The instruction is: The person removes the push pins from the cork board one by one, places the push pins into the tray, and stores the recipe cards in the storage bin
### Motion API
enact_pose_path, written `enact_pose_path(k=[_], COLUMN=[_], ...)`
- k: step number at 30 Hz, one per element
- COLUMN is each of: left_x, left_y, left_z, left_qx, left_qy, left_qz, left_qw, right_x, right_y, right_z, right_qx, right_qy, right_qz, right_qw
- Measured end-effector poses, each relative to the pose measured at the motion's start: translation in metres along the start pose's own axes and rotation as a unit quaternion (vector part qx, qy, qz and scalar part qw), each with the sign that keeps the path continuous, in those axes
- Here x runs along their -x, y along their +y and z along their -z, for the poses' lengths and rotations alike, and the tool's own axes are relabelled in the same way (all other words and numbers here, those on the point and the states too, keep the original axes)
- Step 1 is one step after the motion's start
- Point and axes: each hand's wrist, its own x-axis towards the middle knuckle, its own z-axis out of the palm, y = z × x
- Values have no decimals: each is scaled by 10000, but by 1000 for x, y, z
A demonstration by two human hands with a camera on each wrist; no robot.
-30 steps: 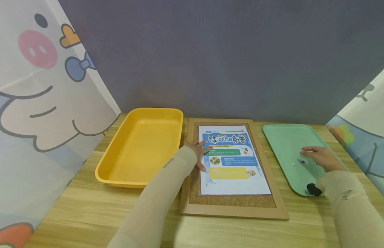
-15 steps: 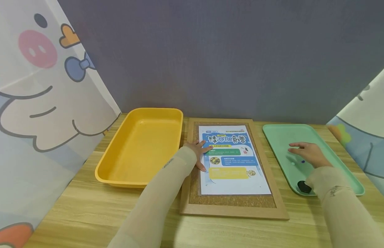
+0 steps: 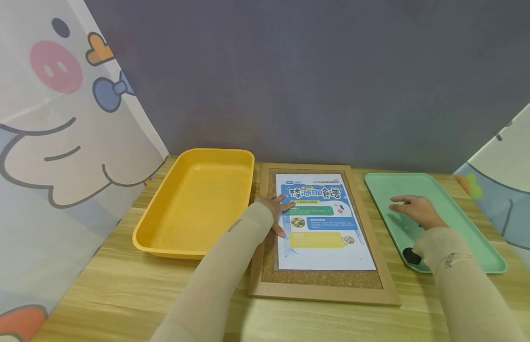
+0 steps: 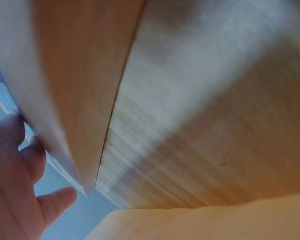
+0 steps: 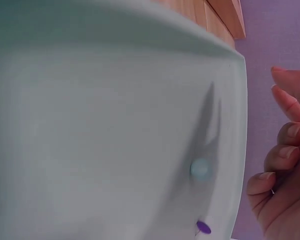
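My left hand [image 3: 271, 209] rests with spread fingers on the left edge of a printed paper sheet [image 3: 324, 256], which lies on a wood-framed cork board [image 3: 320, 279]. Over the green tray [image 3: 466, 237] hovers my right hand [image 3: 414, 210], thumb and index finger extended and the other fingers bent; nothing shows between them. In the right wrist view, a pale blue round-headed tack [image 5: 200, 170] and a purple thumbtack [image 5: 204, 227] lie in the tray below the hand. The wrist camera shows several fingers of the left hand [image 4: 15, 175] beside the board's edge.
A yellow plastic bin [image 3: 196, 209] stands to the left of the board. At the tray's near left corner lies a small black object [image 3: 412, 256]. A grey wall panel [image 3: 290, 85] rises behind the wooden table [image 3: 119, 285].
My right hand has moved left across the green tray, toward the board. The left hand stays on the paper. The black object now appears nearer the tray's left side.
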Motion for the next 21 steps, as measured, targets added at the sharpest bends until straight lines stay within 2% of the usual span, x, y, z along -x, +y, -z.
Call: enact_pose_path(k=[11,21], left_x=[-1,1], left_y=[-1,1], left_z=[0,0], left_qx=[-20,15], left_qy=[1,32], left_qz=[53,25], left_qw=[10000,10000], right_x=[-14,-34], right_y=[-20,-43], right_z=[-4,-10], right_qx=[193,464], right_qy=[-21,56], right_qz=[126,494], right_qw=[9997,9977])
